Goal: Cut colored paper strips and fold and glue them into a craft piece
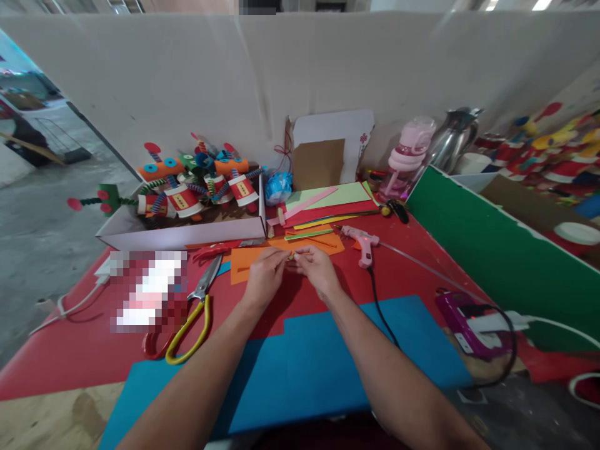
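My left hand (pixel 269 272) and my right hand (pixel 315 270) meet over the red table cover, both with fingers pinched. Between the fingertips shows a small greenish piece (pixel 291 255), mostly hidden and too small to name. Just beyond the hands lie orange paper sheets (pixel 241 257) with a light green paper strip (pixel 308 235) on top. To the right of my right hand, a pink hot glue gun (pixel 363 242) with a clear glue stick in its back rests on the table. Large scissors (pixel 200 294) with red and yellow handles lie left of my left hand.
A white box (pixel 182 236) of paper-cup figures stands at the back left. Blue paper (pixel 300 375) covers the near edge. On the right are a purple power strip (pixel 473 325), a green panel (pixel 497 256), a pink bottle (pixel 407 156) and a metal jug (pixel 454 139). A blurred-out rectangle (pixel 152 290) lies left.
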A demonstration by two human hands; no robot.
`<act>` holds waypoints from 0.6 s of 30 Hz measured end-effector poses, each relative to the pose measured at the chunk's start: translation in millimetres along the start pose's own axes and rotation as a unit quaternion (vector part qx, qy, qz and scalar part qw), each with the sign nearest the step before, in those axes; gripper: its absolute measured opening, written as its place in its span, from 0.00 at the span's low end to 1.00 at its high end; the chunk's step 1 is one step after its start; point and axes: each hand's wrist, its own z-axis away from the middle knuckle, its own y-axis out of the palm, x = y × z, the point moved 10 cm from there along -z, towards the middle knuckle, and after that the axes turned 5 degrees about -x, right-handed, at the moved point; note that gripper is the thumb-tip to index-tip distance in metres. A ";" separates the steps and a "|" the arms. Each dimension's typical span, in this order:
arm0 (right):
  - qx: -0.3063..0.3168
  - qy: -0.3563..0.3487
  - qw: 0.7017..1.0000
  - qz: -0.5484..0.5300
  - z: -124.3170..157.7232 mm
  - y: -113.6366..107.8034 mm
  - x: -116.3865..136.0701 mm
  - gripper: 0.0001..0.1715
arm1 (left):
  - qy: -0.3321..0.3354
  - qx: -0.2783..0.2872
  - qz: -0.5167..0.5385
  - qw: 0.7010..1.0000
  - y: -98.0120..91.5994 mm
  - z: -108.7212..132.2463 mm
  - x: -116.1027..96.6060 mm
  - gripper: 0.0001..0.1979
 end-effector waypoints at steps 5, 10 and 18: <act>-0.005 0.002 1.000 -0.022 0.4 -1.6 0.8 0.18 | 0.061 0.045 -0.083 0.994 11.0 2.2 -9.8 0.14; 0.009 0.012 0.999 -0.051 4.2 3.3 7.1 0.18 | 0.111 0.068 -0.141 0.981 13.7 2.3 -21.4 0.15; -0.009 0.005 0.999 -0.039 3.2 -1.8 8.0 0.22 | 0.020 0.063 -0.032 0.997 10.5 0.5 -11.0 0.15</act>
